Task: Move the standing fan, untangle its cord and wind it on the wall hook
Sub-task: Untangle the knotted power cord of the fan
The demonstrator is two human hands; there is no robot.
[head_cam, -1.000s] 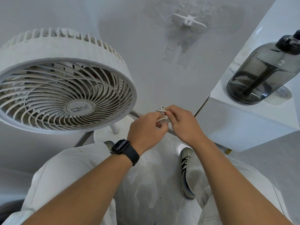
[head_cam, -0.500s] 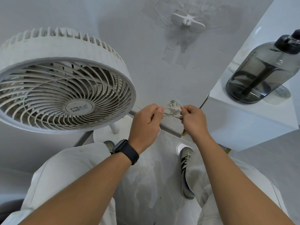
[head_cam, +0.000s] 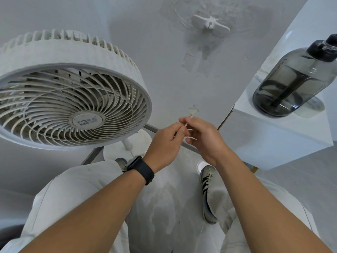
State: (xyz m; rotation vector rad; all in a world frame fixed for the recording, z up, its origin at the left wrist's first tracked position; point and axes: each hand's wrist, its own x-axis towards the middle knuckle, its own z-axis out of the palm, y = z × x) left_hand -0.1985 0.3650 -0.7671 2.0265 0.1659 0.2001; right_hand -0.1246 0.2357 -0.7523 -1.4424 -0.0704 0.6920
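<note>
Standing fan of white plastic (head_cam: 63, 99), round and slatted, fills the left side, its grille tilted up toward the camera, its stem dropping to a round base by the person's shoes. Just right of it, the left hand (head_cam: 165, 145), a black watch (head_cam: 141, 168) on its wrist, pinches a thin white cord (head_cam: 191, 114) between thumb and fingers; the right hand (head_cam: 204, 137) touches it, fingers curled on the same cord, whose small tangle pokes up above the fingertips. Higher on the wall sits the white T-shaped wall hook (head_cam: 210, 25), bare. Far right, a smoky grey water jug (head_cam: 291, 81) rests on a white cabinet (head_cam: 273, 143).
</note>
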